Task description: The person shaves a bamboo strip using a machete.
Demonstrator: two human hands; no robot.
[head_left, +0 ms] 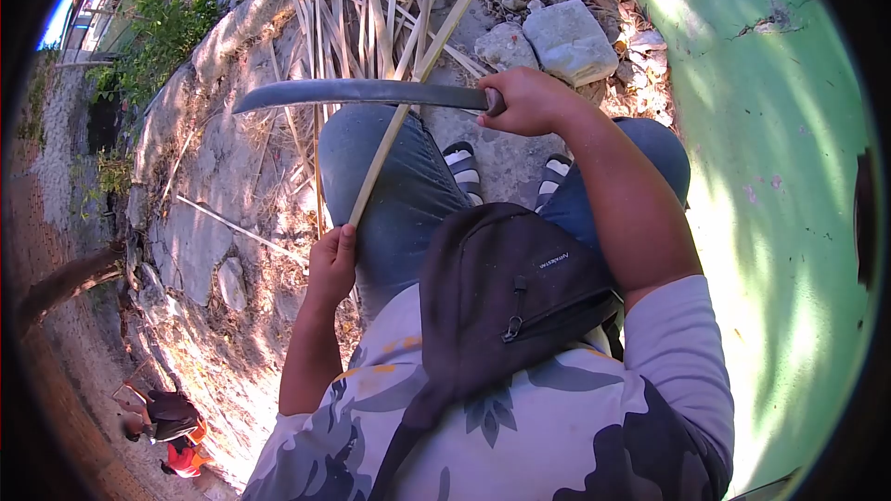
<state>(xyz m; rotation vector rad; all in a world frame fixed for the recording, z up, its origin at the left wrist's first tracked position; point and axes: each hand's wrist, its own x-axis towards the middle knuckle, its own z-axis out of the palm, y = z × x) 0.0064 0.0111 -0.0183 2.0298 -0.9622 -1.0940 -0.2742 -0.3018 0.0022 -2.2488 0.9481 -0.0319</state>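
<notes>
My right hand [527, 102] is wrapped round the handle of a machete [362, 93]. Its long dark blade points left, lying across a split bamboo strip [382, 160] above my knee. My left hand [332, 264] grips the near end of that strip beside my left thigh, thumb on top. From there the strip slants up and away to the right, passing beneath the blade. Whether the edge touches the strip I cannot tell. Beyond the blade, a loose pile of pale bamboo strips [357, 23] lies on the ground.
Two pale stone blocks [571, 42] sit ahead, with rubble behind them. A green wall [761, 130] runs along my right. A black sling bag [510, 288] hangs over my chest. Other people [176, 422] are at the lower left. Green plants [167, 28] grow at the upper left.
</notes>
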